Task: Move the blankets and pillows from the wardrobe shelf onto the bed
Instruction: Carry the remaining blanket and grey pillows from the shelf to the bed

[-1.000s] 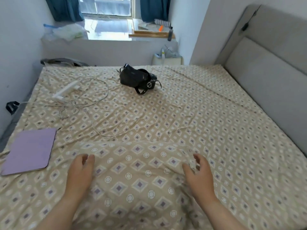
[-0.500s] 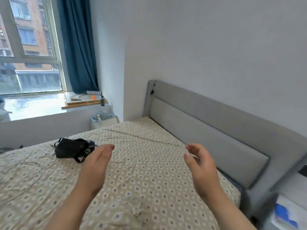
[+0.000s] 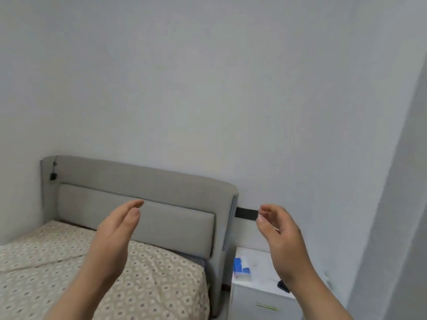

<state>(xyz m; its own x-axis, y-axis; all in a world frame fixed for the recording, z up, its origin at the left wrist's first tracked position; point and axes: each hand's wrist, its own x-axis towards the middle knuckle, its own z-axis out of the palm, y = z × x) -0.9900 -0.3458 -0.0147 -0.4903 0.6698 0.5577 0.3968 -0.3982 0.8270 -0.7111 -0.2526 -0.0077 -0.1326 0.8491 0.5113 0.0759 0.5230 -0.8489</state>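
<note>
Bed (image 3: 115, 273): patterned sheet, padded grey headboard (image 3: 138, 218).

Soft, even, dim light (no glare), slight blur, wide-angle bending at edges.

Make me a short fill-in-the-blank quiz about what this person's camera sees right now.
1. Both hands, the left hand and the right hand, hold ____.
2. The bed has a patterned sheet and a ____ headboard.
3. A blue-and-white pack lies on the white ____ beside the bed.

Missing words: nothing; grey; nightstand
</note>
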